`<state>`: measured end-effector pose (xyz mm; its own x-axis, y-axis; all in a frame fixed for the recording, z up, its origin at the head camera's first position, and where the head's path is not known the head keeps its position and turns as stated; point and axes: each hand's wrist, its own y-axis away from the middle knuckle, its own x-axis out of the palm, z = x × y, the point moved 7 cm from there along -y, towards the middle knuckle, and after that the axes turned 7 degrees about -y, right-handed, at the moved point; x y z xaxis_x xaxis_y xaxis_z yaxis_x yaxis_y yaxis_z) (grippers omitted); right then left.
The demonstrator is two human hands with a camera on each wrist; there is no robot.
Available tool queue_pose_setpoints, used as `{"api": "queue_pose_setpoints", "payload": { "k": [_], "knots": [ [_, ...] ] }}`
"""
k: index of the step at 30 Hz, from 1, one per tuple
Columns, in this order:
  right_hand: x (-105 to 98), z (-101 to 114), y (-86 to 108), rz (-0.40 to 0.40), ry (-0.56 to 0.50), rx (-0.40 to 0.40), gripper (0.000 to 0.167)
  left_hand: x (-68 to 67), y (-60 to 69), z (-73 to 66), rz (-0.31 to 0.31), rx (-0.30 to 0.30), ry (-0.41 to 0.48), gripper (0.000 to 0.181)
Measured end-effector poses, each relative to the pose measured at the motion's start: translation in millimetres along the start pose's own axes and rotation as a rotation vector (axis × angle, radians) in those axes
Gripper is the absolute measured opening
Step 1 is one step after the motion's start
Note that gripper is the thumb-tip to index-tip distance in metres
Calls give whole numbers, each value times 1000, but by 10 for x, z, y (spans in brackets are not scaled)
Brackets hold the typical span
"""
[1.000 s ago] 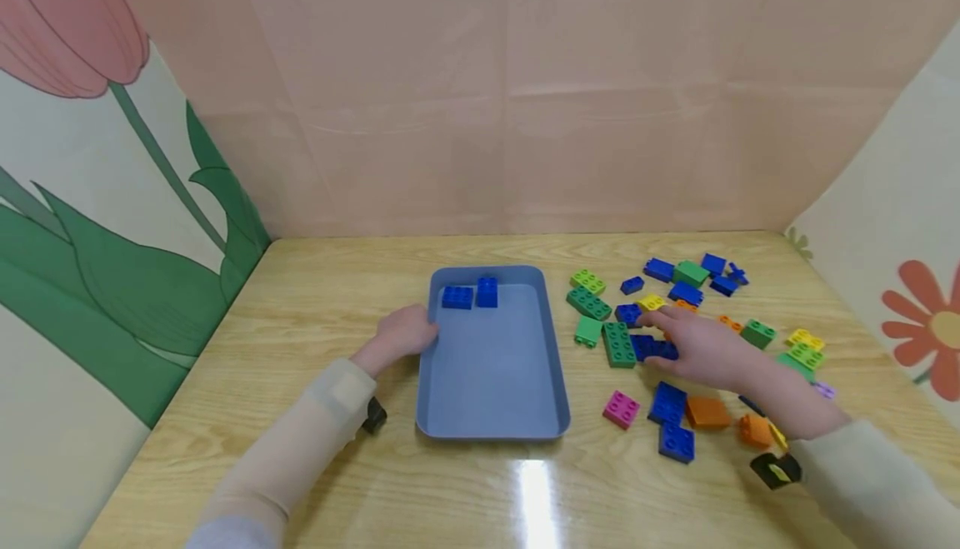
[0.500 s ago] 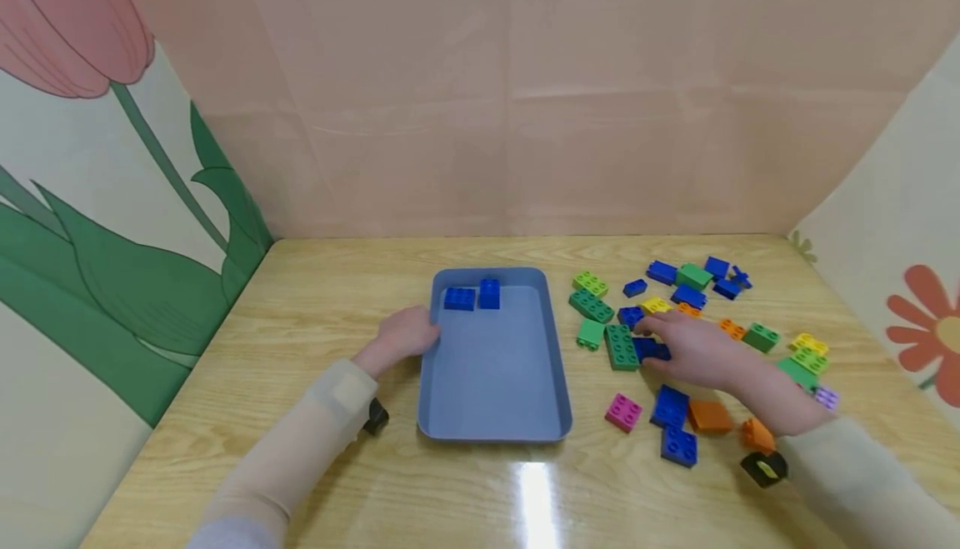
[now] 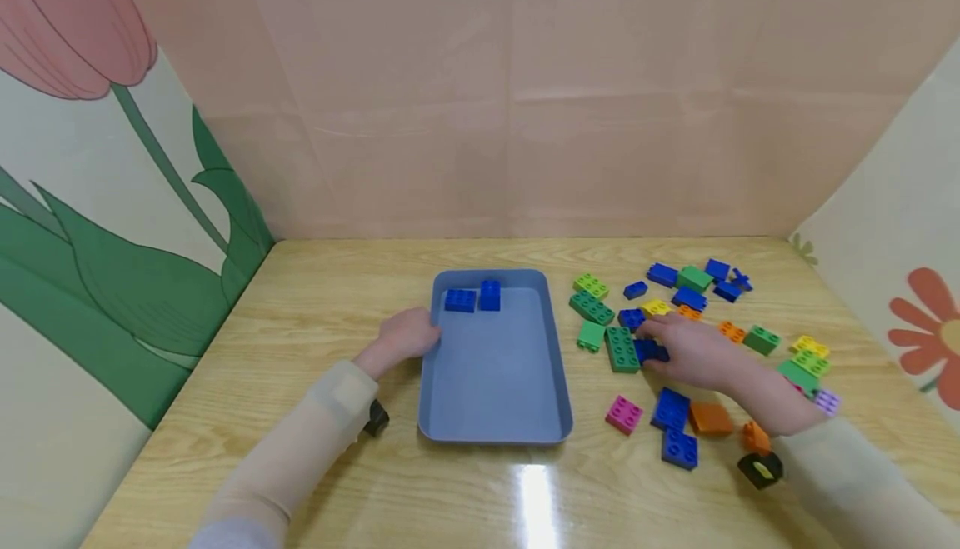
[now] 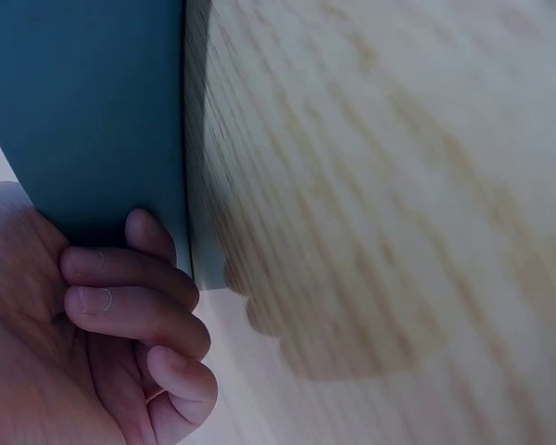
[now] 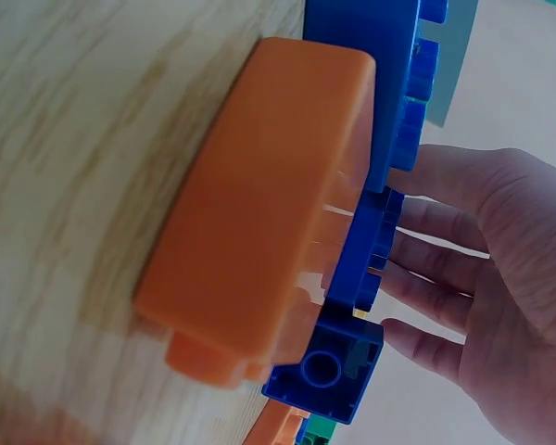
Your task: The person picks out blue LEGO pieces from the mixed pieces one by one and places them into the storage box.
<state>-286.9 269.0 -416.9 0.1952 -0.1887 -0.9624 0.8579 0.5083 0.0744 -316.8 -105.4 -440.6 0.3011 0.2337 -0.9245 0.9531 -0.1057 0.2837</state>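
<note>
My left hand (image 3: 408, 332) grips the left rim of a blue-grey tray (image 3: 495, 391). In the left wrist view, its fingers curl at the tray's wall (image 4: 93, 111). Two blue building bricks, one lying crosswise (image 3: 460, 300) and one lengthwise (image 3: 490, 295), are near the tray's far end. To the right, my right hand (image 3: 693, 351) pinches a dark blue brick (image 3: 651, 351) beside a green eight-stud brick (image 3: 622, 349). The hand covers part of that blue brick. In the right wrist view, an orange brick (image 5: 259, 213) and blue bricks (image 5: 361, 83) partly hide the fingertips.
Several loose bricks surround the right hand, including a pink one (image 3: 624, 415), a blue one (image 3: 679, 449), an orange one (image 3: 710, 419) and a lime one (image 3: 591, 285). The wooden table (image 3: 337, 274) meets a pink backdrop (image 3: 510, 116) behind.
My right hand's fingers have drawn together around the dark blue brick, and the hand has shifted slightly left. The left hand stays at the tray's rim.
</note>
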Motion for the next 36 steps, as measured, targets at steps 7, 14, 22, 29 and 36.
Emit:
{"api": "queue_pose_setpoints", "payload": {
  "k": [7, 14, 22, 29, 36],
  "knots": [
    [3, 3, -5, -4, -3, -7, 35, 6, -3, -3, 3, 0, 5, 30],
    [-13, 13, -10, -9, 2, -7, 34, 11, -6, 8, 7, -11, 5, 30],
    [-88, 42, -1, -34, 14, -15, 31, 7, -7, 8, 16, -14, 2, 31],
    [-185, 47, -16, -33, -6, -24, 32, 2, -1, 2, 12, -5, 2, 32],
    [-433, 115, -53, -78, -3, -47, 33, -7, 16, -5, 12, 3, -2, 33]
  ]
}}
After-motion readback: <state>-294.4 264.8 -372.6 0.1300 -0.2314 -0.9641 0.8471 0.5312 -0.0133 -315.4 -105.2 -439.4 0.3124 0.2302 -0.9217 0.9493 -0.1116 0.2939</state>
